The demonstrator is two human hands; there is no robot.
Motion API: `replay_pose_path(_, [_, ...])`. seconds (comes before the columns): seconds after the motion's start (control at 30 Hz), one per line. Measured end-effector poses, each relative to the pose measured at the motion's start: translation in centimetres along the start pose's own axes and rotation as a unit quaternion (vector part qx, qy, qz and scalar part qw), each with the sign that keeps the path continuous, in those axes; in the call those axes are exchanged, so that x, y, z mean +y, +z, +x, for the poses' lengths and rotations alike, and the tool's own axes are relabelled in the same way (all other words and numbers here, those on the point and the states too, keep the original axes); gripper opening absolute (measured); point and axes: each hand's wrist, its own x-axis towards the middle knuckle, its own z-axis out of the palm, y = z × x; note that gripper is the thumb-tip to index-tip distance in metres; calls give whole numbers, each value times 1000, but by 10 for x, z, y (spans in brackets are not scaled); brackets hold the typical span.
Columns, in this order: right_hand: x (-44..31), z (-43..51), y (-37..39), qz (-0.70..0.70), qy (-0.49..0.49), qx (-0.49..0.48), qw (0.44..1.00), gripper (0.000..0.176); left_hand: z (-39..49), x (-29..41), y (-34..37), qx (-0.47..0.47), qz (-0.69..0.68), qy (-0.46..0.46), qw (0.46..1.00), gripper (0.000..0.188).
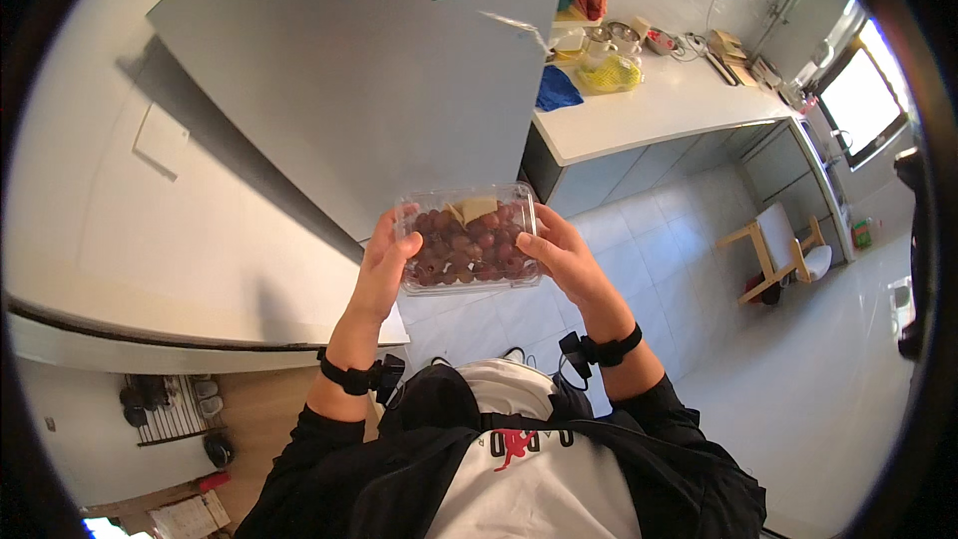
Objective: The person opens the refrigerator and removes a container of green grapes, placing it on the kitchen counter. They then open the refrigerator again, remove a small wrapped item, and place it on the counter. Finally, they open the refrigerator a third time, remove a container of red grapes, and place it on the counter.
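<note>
A clear plastic clamshell box (408,281) full of dark red grapes (464,247) is held between both hands in front of my body. My left hand (385,262) grips its left end, with the thumb on the near side. At the right end my right hand (557,247) holds it the same way. A pale yellowish piece (479,208) shows at the top of the box; what it is, I cannot tell. Behind the box stands a grey refrigerator (359,90) with magnets on its door.
A white counter (621,116) at the right bears a blue cloth (557,88), a yellow mesh-like item (610,73) and bowls (623,34). A wooden-framed chair (778,247) stands on the tiled floor (636,262). A shoe rack (168,408) is at the lower left.
</note>
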Motion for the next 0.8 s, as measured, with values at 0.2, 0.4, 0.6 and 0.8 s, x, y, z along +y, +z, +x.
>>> replay_pose_path(0.2, [-9,-18,-53,35,-11,38,999,74,35,-9,53,-46,-2,-18,999,56])
replay_pose_path(0.4, [-18,-34,-95,34,-41,75,996,74,68,-16,96,-87,-4,-15,996,57])
replay_pose_path(0.6, [-11,-42,-120,49,-56,111,991,74,97,-25,118,-133,-11,-54,990,55])
replay_pose_path(0.8, [-12,-43,-138,29,-58,168,984,73,142,-32,138,-197,-16,-78,977,53])
